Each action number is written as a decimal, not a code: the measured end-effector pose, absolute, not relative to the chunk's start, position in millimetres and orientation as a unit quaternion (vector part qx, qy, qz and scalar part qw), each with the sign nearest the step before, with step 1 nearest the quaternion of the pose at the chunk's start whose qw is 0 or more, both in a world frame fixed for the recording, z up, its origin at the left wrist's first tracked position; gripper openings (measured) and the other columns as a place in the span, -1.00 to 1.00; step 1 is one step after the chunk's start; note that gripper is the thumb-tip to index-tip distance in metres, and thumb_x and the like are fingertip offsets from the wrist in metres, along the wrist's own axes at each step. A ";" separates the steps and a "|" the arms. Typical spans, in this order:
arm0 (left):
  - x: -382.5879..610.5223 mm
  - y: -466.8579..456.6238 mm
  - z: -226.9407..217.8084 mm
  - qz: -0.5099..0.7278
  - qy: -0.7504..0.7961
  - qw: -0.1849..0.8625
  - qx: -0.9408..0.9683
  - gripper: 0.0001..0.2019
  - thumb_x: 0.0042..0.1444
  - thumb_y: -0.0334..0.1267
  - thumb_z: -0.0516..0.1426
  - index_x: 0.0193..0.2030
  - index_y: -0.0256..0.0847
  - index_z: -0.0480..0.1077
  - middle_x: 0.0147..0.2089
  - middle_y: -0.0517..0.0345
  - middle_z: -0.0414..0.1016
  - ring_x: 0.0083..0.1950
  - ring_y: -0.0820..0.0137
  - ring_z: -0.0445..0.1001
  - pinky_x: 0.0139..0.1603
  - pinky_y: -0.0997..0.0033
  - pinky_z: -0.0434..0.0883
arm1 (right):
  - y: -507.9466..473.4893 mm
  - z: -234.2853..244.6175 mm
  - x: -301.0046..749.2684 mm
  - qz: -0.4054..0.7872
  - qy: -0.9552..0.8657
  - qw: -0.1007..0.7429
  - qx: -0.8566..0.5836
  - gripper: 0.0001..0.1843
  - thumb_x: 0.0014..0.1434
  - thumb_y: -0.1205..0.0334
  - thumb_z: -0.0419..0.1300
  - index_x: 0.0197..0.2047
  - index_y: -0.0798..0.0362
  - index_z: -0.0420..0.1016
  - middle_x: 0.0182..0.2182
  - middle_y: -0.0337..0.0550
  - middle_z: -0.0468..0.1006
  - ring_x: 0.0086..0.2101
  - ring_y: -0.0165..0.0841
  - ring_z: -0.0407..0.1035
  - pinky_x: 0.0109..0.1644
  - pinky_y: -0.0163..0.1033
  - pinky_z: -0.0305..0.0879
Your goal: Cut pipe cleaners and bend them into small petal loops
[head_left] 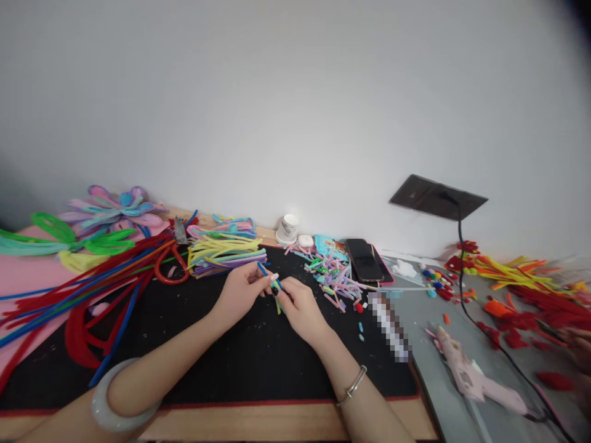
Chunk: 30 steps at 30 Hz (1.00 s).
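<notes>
Above the black mat, my left hand and my right hand meet with fingertips close together. Both are closed in a pinch around a short blue pipe cleaner; its upper end sticks out past the left fingers. A yellow-green piece pokes out below the fingertips, and how it joins the blue one is hidden. Left of my hands lies a bundle of pastel pipe cleaners. Many short cut pieces are heaped to the right. Red-handled scissors rest farther left.
Long red and blue pipe cleaners and fuzzy flowers spread at left. A paper cup and a phone stand along the wall. At right are a pink glue gun, its black cord and another person's hand.
</notes>
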State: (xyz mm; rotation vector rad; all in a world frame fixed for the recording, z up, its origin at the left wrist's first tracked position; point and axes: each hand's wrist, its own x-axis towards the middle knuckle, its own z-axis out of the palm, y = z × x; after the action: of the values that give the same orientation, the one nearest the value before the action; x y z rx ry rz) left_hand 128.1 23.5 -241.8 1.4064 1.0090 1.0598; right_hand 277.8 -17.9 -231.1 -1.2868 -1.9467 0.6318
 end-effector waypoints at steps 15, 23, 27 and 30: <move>106.5 39.6 -230.9 0.293 0.314 0.765 0.479 -0.79 -0.09 -0.30 0.14 -0.25 -0.22 0.41 -0.19 0.02 0.53 -0.29 0.33 0.53 -0.30 0.42 0.43 | -5.7 -236.3 301.7 0.467 -0.645 0.372 -0.477 -0.69 0.21 0.15 0.00 -0.49 0.11 0.34 -0.67 -0.36 0.20 -0.64 -0.53 0.05 -0.57 -0.42 -0.04; 99.9 45.5 -229.1 0.278 0.353 0.724 0.523 -0.72 0.05 -0.06 0.10 -0.27 -0.23 0.44 -0.40 0.09 0.49 -0.62 0.59 0.20 -0.68 0.64 0.10 | -14.8 -225.1 300.3 0.472 -0.714 0.289 -0.429 -0.72 0.22 0.22 0.00 -0.46 0.12 0.39 -0.64 -0.34 0.21 -0.59 -0.52 0.08 -0.51 -0.41 -0.01; 102.7 38.5 -226.1 0.192 0.318 0.704 0.606 -0.73 -0.04 -0.07 0.19 -0.44 -0.28 0.41 -0.58 0.20 0.40 -0.70 0.66 0.05 -0.70 0.64 -0.02 | -16.2 -223.6 297.9 0.485 -0.717 0.271 -0.420 -0.72 0.21 0.23 0.00 -0.47 0.13 0.39 -0.63 -0.34 0.21 -0.59 -0.52 0.09 -0.52 -0.41 -0.01; 102.4 37.7 -225.5 0.158 0.320 0.682 0.638 -0.76 -0.10 -0.12 0.22 -0.48 -0.29 0.40 -0.59 0.22 0.42 -0.70 0.65 0.13 -0.68 0.65 0.02 | -14.4 -223.9 299.2 0.497 -0.710 0.265 -0.422 -0.71 0.21 0.20 0.02 -0.48 0.14 0.37 -0.64 -0.34 0.21 -0.59 -0.52 0.09 -0.51 -0.42 0.00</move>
State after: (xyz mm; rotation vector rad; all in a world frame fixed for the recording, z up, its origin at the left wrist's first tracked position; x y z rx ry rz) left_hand 102.4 37.7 -225.5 1.4310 0.7187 0.3553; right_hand 299.2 -14.4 -223.9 -1.1410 -1.9183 1.3428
